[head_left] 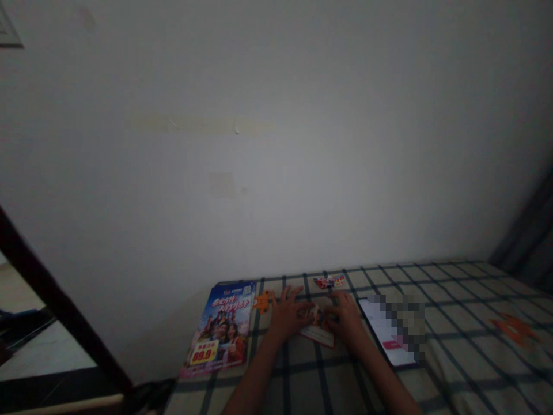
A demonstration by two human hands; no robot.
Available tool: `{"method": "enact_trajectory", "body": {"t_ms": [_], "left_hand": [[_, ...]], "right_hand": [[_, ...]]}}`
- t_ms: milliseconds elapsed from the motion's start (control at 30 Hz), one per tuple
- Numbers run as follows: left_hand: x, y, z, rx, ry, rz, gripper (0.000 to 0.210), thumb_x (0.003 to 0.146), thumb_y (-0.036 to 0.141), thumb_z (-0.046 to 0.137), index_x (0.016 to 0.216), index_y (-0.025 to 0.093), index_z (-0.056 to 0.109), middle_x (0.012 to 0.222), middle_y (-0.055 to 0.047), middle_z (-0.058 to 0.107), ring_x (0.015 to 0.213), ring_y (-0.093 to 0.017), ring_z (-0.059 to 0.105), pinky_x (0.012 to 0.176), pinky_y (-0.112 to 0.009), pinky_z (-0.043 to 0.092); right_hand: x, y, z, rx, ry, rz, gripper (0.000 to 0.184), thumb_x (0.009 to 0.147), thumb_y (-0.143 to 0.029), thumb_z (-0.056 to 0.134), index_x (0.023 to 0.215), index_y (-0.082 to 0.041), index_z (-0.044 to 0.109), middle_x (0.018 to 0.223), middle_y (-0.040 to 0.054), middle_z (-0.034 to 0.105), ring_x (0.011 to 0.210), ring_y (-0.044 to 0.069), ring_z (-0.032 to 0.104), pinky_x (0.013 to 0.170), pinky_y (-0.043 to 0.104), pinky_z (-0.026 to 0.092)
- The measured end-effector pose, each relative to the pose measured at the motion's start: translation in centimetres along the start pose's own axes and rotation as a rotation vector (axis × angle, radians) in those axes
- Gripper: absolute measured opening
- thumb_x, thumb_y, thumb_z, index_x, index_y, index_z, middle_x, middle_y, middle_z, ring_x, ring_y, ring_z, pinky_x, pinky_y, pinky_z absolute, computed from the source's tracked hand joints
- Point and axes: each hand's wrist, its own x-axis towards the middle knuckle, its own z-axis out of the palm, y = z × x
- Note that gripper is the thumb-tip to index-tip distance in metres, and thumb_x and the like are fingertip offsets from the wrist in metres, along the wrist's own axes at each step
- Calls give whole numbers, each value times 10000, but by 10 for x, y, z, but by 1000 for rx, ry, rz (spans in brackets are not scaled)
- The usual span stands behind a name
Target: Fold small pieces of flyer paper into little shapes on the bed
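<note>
A small printed card (318, 334) with a red edge and a picture on it lies on the checked cloth between my two hands. My left hand (288, 312) rests over its left side with the fingers spread and the thumb side touching it. The fingers of my right hand (344, 318) are bent round its right side. An orange paper cutout (261, 301) lies just left of my left hand. Beyond my hands is a red and blue paper piece (329, 280). My palms hide part of the card.
Glossy flyers (227, 323) are stacked at the left edge of the checked cloth (311, 380). A lit phone or tablet (386, 331), partly blurred out, lies right of my right hand. Farther right is another orange piece (514, 328). A white wall (302, 173) rises behind.
</note>
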Motion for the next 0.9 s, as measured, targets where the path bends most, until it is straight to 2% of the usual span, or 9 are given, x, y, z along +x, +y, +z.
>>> {"method": "enact_trajectory", "body": {"t_ms": [233,433,767,900], "left_hand": [[0,1,-1,13,-9,1,350,851,679,605,1185,588,652,1546,87,446,1462,-382,272,1124,-791,-18],[0,1,-3,28,-33,2,383,837,692,615,1205,589,640,1559,82,433,1466,-392,265,1126,-792,-6],[1,2,-2,46,-54,-21,394,844,681,612,1225,582,632,1565,89,421,1466,-393,256,1152,-754,3],[1,1,-1,47,-32,-5,379,841,685,613,1214,613,619,1554,95,433,1456,-390,280,1133,-783,14]], "right_hand": [[17,-7,1,-41,13,-17,131,805,-226,687,818,-301,794,1273,82,615,1290,300,457,1043,441,419],[29,-8,8,-58,12,26,113,797,-235,683,823,-284,782,1341,74,582,1365,308,386,1074,466,385],[41,-7,10,-44,35,10,70,782,-226,717,794,-272,769,1288,85,591,1311,289,442,1060,441,396],[42,-8,9,-59,48,29,62,779,-232,731,800,-277,768,1287,79,584,1311,289,434,1054,439,395]]}}
